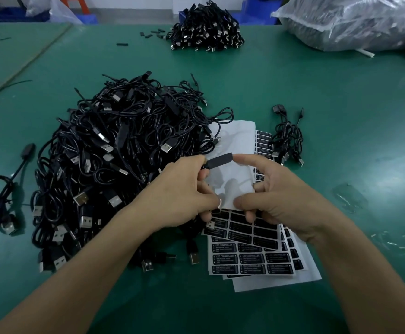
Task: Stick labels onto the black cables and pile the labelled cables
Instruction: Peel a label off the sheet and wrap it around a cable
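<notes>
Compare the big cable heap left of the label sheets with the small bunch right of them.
The heap holds a great many cables; the bunch only a few. The heap spreads wide, overlapping the label sheets; the bunch is narrow. Both are black cables with metal plugs.

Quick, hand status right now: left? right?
Left hand: grip closed, pinching the small black rectangular plastic block.
Right hand: forefinger touches that block's far end; whether its curled fingers hold anything cannot be told.
</notes>
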